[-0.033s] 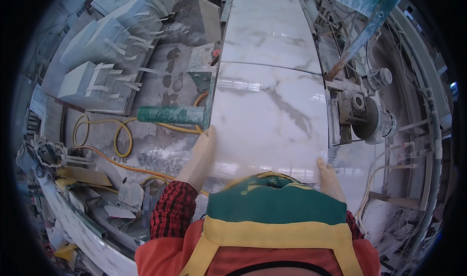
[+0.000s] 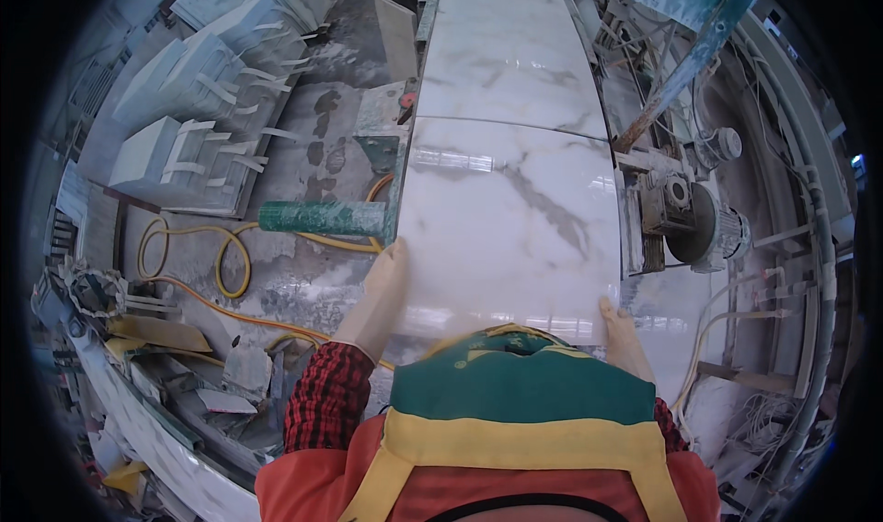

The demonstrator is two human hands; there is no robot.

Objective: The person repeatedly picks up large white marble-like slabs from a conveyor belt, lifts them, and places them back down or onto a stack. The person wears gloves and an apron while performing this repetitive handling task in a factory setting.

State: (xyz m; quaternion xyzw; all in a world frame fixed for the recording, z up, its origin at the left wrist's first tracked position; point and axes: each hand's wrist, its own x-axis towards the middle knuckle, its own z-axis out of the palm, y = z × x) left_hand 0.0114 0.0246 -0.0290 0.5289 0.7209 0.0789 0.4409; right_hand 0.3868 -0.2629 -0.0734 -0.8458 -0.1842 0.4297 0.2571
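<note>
A large glossy white tile [image 2: 487, 255] with grey marble veining lies flat in front of me. My left hand [image 2: 386, 278], in a pale glove, grips its left edge near the front corner, the fingers partly hidden there. At the right edge my right hand [image 2: 622, 324], also gloved, holds the tile near its other front corner, with the thumb side showing. Beyond a thin dark seam lies a second veined tile [image 2: 506, 71], in line with the first. The near edge of the first tile meets my green apron [image 2: 524, 379].
A motor [image 2: 722, 232] and gearbox stand right of the tiles, below a rusty blue post [image 2: 690, 71]. Left are a green cylinder [image 2: 322, 217], a coiled yellow hose [image 2: 235, 264], strapped tile stacks [image 2: 147, 163] and a bin of broken pieces [image 2: 225, 401].
</note>
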